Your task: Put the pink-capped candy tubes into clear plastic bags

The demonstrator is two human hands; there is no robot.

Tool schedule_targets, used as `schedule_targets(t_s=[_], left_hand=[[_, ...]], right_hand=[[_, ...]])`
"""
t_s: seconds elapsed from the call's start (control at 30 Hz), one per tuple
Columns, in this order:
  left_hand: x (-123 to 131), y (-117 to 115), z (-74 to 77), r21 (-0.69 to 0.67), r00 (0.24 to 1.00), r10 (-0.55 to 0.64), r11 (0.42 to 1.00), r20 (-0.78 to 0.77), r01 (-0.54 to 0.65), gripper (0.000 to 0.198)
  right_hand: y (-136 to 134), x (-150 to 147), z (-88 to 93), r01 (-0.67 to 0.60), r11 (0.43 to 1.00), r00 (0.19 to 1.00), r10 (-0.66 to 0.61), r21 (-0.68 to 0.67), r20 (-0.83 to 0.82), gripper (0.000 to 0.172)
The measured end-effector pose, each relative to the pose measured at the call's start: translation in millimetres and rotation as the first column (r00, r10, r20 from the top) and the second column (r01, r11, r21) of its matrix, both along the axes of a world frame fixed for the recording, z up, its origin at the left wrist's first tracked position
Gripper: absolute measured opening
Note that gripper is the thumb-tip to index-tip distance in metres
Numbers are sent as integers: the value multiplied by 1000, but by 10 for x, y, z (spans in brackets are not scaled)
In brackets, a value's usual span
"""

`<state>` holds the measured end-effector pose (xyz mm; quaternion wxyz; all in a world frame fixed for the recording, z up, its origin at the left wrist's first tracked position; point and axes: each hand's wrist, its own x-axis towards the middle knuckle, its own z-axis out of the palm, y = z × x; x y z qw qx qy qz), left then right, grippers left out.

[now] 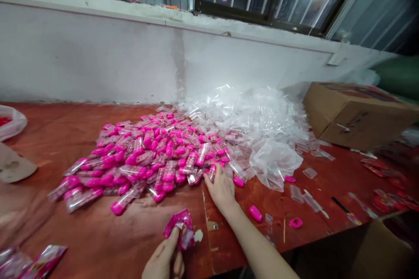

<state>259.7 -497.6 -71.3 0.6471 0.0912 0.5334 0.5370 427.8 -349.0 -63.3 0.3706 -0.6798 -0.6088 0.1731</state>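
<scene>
My left hand, low in the middle of the view, pinches a crumpled pink printed plastic packet between thumb and fingers. Farther forward, my right hand reaches to the near right edge of a large heap of pink-capped clear containers. Its thumb and fingertips close around one pink-capped clear container, which still lies against the others. Small bead-like pieces show through the clear walls of many containers.
Clear plastic parts are heaped behind, with a thin plastic bag in front. A cardboard box stands right. Loose pink caps lie near the table edge. Filled pink packets lie at the lower left.
</scene>
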Motion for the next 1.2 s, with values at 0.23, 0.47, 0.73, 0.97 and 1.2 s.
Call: schedule_targets(t_s=[0.23,0.47,0.73,0.97,1.2], left_hand=[[110,33,326,-153,939,303,948,164,-279,50],[130,-2,313,-152,918,308,949,251,-277,30],[138,-66,238,-76,950,195,980,243,-182,51],[201,-158,179,-20,992,-17,1000,122,20,59],[199,-200,-17,-22,992,-128,991,15,128,60]], right_hand=[[-757,-9,22,-362,931,845,312,-35,-435,36],[-1561,-174,-40,-546,838,602,390,-4,-697,32],[-1609,-261,-139,-532,842,637,332,-86,-695,40],[-1623,-256,-127,-586,808,534,331,-59,-778,47],[-1601,-226,-49,-651,754,370,215,-87,-904,52]])
